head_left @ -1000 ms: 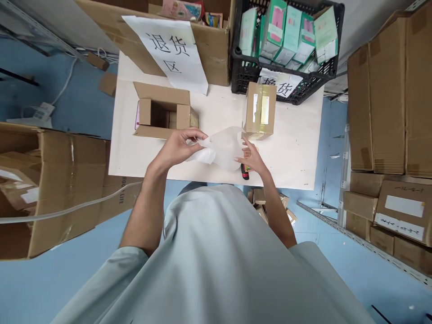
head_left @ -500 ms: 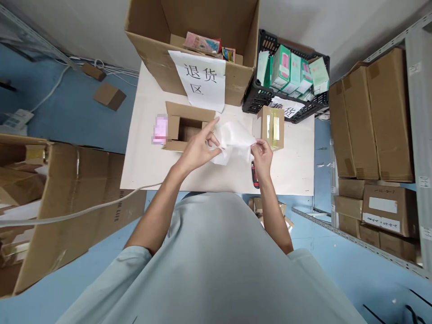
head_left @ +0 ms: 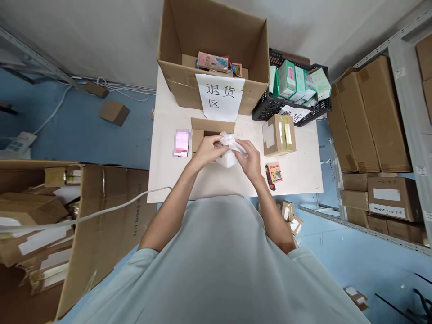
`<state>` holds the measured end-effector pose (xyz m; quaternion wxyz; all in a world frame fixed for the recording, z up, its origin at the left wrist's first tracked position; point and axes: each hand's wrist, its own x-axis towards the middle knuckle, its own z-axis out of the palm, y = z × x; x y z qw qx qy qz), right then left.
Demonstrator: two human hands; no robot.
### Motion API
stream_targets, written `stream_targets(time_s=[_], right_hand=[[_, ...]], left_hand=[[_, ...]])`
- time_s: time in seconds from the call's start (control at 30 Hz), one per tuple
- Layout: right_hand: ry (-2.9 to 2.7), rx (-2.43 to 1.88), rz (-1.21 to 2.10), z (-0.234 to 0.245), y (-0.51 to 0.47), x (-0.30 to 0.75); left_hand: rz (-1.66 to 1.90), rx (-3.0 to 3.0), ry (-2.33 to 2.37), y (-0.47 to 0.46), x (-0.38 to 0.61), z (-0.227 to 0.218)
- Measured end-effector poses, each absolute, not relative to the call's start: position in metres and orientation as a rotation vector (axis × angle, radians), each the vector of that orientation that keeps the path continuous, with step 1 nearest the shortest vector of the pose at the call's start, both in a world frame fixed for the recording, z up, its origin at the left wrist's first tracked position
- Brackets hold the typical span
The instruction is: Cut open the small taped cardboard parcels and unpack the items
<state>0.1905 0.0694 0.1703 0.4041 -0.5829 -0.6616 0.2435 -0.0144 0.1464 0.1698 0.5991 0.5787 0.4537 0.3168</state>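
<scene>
Both of my hands hold a thin, crumpled white sheet [head_left: 228, 158], maybe plastic or foam, bunched up above the table. My left hand [head_left: 208, 150] pinches its left side with closed fingers. On the other side, the fingers of my right hand [head_left: 249, 158] are closed on the right part. Whether something lies inside the folds I cannot tell. Just behind my left hand stands an open small cardboard box [head_left: 197, 140], partly covered by the hands and sheet. A red and black utility knife [head_left: 270, 177] lies right of my right wrist, touching or close to a small orange packet [head_left: 275, 172].
A phone [head_left: 181, 143] lies left of the small box. A taped carton [head_left: 279, 135], a large labelled carton [head_left: 182, 87] and a black crate [head_left: 263, 110] of green boxes stand behind. A white cable [head_left: 111, 207] crosses at left. Shelves [head_left: 401, 90] hold cartons at right.
The white sheet, earlier stretched out between my hands, is gathered into a bunch, and my hands have come closer together. The orange packet shows beside the knife. The view has shifted.
</scene>
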Motion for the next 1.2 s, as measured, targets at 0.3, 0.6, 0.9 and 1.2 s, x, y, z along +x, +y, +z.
stream_targets(time_s=[0.3, 0.6, 0.9, 1.2], right_hand=[[-1.765, -1.726, 0.350, 0.184, 0.084, 0.184], [-1.985, -1.863, 0.234, 0.202, 0.113, 0.146], [-2.391, -2.149, 0.655, 0.135, 0.167, 0.063], [-2.432, -1.997, 0.840, 0.114, 0.160, 0.084]], left_hand=[[0.639, 1.655, 1.769, 0.169, -0.045, 0.097], [0.573, 1.312, 1.809, 0.173, -0.069, 0.067], [0.731, 1.214, 1.748, 0.176, -0.101, 0.067], [0.723, 1.552, 1.707, 0.160, -0.082, 0.093]])
